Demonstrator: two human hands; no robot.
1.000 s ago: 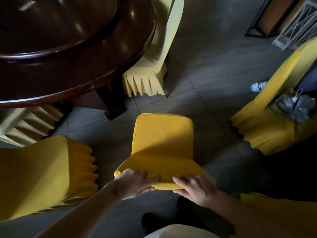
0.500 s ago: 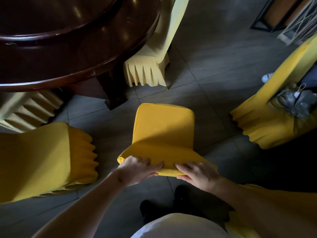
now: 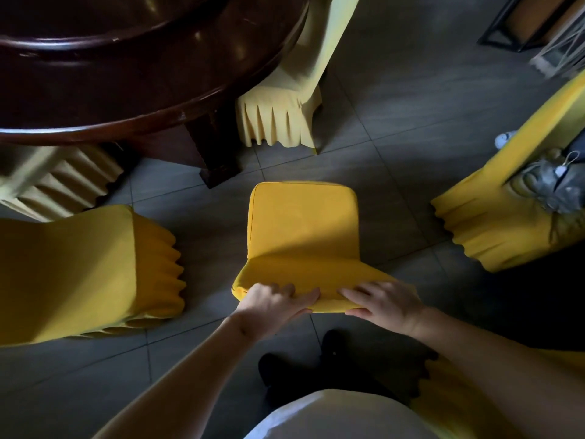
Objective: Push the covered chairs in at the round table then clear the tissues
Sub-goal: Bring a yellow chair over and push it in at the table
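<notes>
Both hands, left hand (image 3: 274, 300) and right hand (image 3: 384, 301), grip the top edge of the smooth yellow fabric-covered chair (image 3: 302, 229), its seat pointing toward the glossy dark wooden round table (image 3: 133, 74) nearby.

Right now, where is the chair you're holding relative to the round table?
In the head view the yellow covered chair stands centre frame on the tiled floor, short of the table's leg, both hands (left, right) gripping its back's top edge.
</notes>
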